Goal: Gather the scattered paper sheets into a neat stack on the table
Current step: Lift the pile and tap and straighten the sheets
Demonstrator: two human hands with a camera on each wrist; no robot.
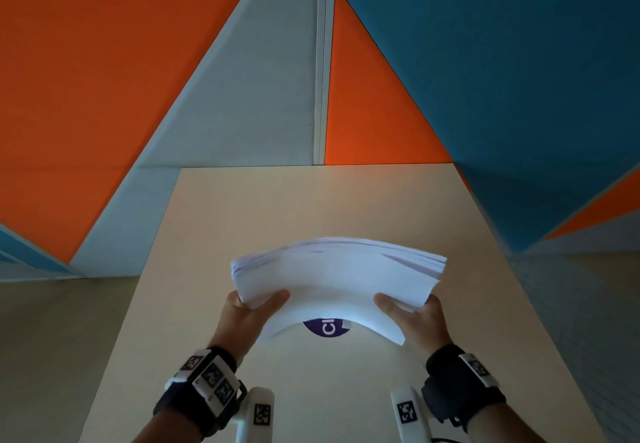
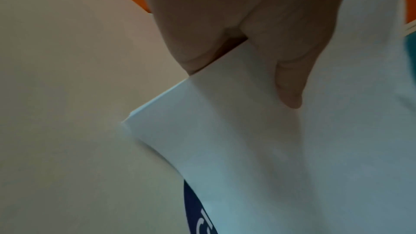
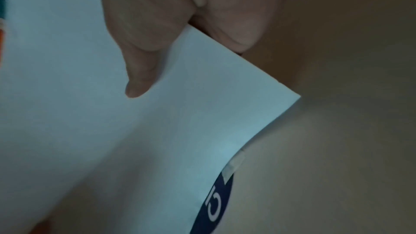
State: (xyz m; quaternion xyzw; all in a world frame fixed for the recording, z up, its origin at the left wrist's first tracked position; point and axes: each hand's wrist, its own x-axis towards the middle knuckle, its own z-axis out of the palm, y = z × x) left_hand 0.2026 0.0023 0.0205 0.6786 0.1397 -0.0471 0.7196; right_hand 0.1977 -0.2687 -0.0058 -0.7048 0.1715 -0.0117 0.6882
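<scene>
**Both hands on the bundle, sheets bowing over the sticker**

The paper sheets [image 1: 337, 280] are up off the table [image 1: 214, 234], held above the purple sticker [image 1: 325, 327] with its white lettering. The left hand [image 1: 251, 312] pinches the bundle's left edge, thumb on top and the other fingers hidden beneath; the right hand [image 1: 414, 314] does the same at the right edge. From the wrist views you can see each thumb pressed flat on the top sheet.

See that arch: the middle humps up while the near edge droops toward the sticker. Floppy stuff, this, light and soft, and probably slick sheet against sheet, since the far edges beyond the sticker fan out unevenly. I'd say the side edges are the right place to hold, firmly enough to stop sheets sliding, before tapping an edge square on the table beside the sticker.
</scene>
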